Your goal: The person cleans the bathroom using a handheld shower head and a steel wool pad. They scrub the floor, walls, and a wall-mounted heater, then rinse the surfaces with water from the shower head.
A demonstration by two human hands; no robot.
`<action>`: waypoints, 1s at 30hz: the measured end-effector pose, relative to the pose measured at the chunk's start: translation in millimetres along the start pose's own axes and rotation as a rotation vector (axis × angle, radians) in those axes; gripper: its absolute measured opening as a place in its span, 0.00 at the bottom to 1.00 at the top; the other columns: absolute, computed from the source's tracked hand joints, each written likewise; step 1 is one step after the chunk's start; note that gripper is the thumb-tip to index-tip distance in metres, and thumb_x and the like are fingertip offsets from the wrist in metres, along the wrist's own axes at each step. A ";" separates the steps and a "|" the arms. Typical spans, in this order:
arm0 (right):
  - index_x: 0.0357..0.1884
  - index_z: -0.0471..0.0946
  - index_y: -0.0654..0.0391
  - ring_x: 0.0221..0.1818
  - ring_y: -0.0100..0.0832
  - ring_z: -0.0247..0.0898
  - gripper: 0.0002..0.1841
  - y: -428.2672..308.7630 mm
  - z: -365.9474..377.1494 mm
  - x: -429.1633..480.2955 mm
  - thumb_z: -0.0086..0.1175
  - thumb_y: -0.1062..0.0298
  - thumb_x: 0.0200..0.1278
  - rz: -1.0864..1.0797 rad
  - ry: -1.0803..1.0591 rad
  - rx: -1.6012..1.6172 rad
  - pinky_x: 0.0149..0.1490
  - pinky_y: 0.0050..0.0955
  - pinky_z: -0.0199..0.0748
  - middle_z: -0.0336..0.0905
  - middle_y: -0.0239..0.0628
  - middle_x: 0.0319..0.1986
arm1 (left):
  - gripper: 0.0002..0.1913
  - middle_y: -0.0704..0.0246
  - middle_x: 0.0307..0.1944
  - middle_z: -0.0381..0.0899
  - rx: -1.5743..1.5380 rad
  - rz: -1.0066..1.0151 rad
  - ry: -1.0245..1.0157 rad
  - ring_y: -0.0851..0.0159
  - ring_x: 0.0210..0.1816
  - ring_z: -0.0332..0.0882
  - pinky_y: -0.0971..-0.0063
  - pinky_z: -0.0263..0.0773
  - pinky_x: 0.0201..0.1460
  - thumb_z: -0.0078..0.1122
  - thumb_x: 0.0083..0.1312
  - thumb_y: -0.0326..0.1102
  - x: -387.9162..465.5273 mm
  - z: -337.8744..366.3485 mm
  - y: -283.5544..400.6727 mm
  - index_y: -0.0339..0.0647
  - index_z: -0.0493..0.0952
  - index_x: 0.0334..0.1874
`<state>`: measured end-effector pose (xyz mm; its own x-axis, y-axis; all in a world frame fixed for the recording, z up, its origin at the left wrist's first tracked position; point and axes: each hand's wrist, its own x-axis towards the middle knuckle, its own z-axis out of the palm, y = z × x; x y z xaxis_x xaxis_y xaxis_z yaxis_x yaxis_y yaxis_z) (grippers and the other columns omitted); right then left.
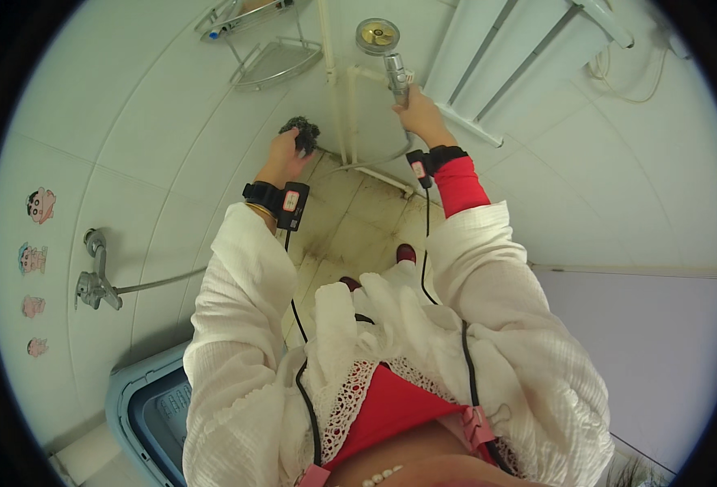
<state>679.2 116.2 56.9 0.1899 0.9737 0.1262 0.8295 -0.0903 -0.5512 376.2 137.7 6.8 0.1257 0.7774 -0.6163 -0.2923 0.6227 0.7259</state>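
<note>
My left hand (285, 155) grips a dark, wiry scouring pad (301, 134), held clear of the tiled wall beneath the corner shelves. In my right hand (420, 115) is the handle of a chrome hand shower (397, 73), its round head (377, 36) pointing up and away from me. The shower's hose (389, 159) hangs from the handle and curves left behind my left hand. Both wrists wear black straps with small boxes and cables. Whether water is flowing cannot be made out.
Glass corner shelves (279, 64) are on the left wall, above a mixer tap (93, 289). White pipes (352, 115) run down the corner. A white slatted panel (486, 55) stands at upper right. A blue plastic tub (124, 389) sits lower left. The tiled floor (340, 225) has dark stains.
</note>
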 end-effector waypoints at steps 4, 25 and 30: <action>0.52 0.66 0.60 0.41 0.58 0.76 0.23 49.8 19.2 -24.6 0.61 0.64 0.57 0.082 -0.035 0.081 0.43 0.50 0.72 0.80 0.54 0.36 | 0.11 0.65 0.49 0.75 0.865 0.356 -0.137 0.62 0.51 0.72 0.51 0.69 0.56 0.49 0.72 0.36 2.3 -38.1 -10.3 0.42 0.70 0.53; 0.48 0.66 0.58 0.35 0.54 0.77 0.21 75.0 -44.5 -169.1 0.63 0.68 0.56 0.392 0.460 0.212 0.39 0.43 0.73 0.78 0.52 0.30 | 0.11 0.64 0.48 0.74 -0.158 -0.201 -0.286 0.62 0.49 0.72 0.54 0.71 0.58 0.50 0.73 0.36 -1.2 5.9 -27.2 0.39 0.69 0.52; 0.50 0.67 0.58 0.35 0.52 0.78 0.22 40.0 -35.4 -183.0 0.63 0.70 0.56 0.397 0.555 0.273 0.39 0.41 0.73 0.80 0.50 0.31 | 0.14 0.66 0.49 0.73 -0.069 -0.045 -0.391 0.61 0.49 0.71 0.56 0.71 0.56 0.55 0.70 0.36 -23.5 32.7 -8.9 0.40 0.68 0.54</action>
<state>696.2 -73.0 40.9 0.7470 0.6224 0.2338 0.4963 -0.2880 -0.8190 406.9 116.8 24.8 0.4878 0.7326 -0.4746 -0.3392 0.6601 0.6703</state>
